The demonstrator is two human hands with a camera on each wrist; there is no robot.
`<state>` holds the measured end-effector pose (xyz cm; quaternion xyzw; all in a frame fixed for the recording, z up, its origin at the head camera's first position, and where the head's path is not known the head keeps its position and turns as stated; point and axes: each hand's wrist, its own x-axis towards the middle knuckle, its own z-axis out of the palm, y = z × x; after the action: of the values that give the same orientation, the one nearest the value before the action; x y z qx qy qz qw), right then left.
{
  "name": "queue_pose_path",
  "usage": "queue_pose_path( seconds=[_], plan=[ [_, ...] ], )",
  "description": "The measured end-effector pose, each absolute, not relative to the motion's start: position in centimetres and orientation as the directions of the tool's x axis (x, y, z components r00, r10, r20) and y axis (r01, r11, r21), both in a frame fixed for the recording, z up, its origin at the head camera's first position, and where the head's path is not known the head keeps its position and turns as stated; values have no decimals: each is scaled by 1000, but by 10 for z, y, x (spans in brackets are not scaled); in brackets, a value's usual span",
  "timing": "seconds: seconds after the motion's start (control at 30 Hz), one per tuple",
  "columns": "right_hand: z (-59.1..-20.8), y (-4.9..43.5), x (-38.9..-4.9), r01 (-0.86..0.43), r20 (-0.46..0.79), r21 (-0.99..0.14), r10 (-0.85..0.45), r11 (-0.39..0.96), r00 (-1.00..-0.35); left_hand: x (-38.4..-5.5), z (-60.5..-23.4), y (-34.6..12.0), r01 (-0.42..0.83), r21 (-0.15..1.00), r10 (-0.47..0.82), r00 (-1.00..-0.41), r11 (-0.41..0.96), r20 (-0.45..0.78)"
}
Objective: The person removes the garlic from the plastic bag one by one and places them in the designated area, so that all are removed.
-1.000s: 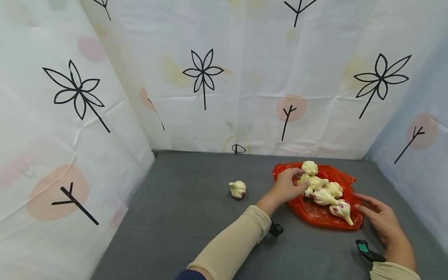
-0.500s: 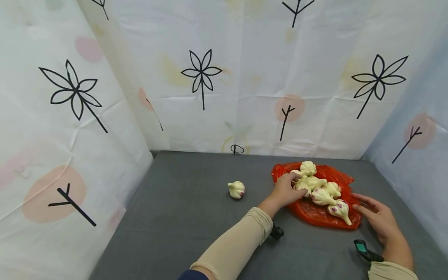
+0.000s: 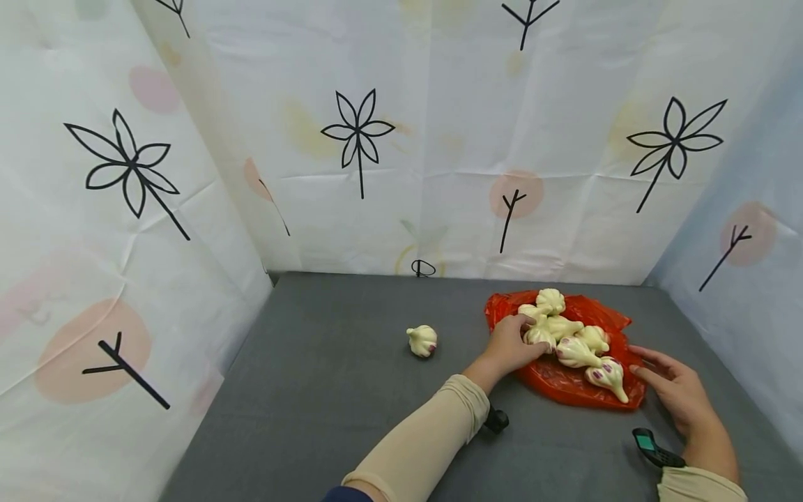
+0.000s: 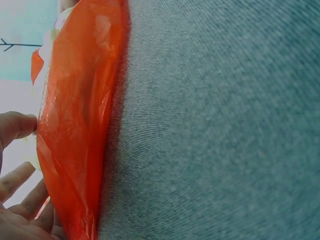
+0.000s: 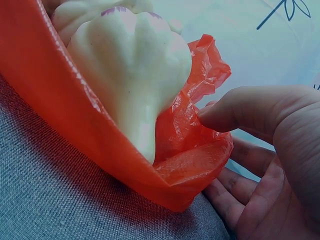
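Observation:
An orange-red plastic bag (image 3: 564,392) lies open at the table's right, with several whitish garlic bulbs (image 3: 607,376) marked with purple heaped on it. At the heap's left end, my left hand (image 3: 509,345) holds one garlic bulb (image 3: 539,339) between thumb and fingers, and the bulb still rests among the others. In the left wrist view the bag hides part of that hand. My right hand (image 3: 680,397) grips the bag's right edge; in the right wrist view its thumb (image 5: 225,112) is on the inner side and the other fingers (image 5: 232,192) are outside.
One more garlic bulb (image 3: 423,340) sits alone on the grey table (image 3: 326,390), left of the bag. A white cloth (image 3: 439,139) printed with flowers and twigs hangs behind and on both sides. Black wrist mounts (image 3: 655,450) project near both wrists.
My left hand has settled lower around the bulb at the left end, and more of the heap shows beside it. The right hand stays at the bag's edge; the head view has shifted slightly.

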<state>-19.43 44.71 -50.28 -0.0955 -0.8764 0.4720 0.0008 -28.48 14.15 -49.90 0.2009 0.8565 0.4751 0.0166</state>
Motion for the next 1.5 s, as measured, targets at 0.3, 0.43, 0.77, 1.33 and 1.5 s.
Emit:
queue_pose_path(
  seconds=[0.3, 0.43, 0.77, 1.33, 1.5],
  plan=[
    [-503, 448, -195, 195, -120, -820, 172, 538, -978, -283, -501, 139, 331, 806, 375, -915, 491, 148],
    [-503, 447, -195, 202, -125, -816, 176, 542, -976, -282, -502, 138, 324, 821, 373, -916, 469, 148],
    [-504, 447, -195, 199, -118, -813, 179, 548, -977, -282, -500, 136, 328, 870, 360, -913, 368, 192],
    [-504, 448, -195, 197, -116, -820, 181, 538, -977, -277, -465, 109, 396, 895, 356, -882, 205, 309],
    [-503, 448, -195, 190, -113, -825, 174, 532, -978, -272, -447, 94, 423, 886, 345, -874, 190, 343]
  ],
)
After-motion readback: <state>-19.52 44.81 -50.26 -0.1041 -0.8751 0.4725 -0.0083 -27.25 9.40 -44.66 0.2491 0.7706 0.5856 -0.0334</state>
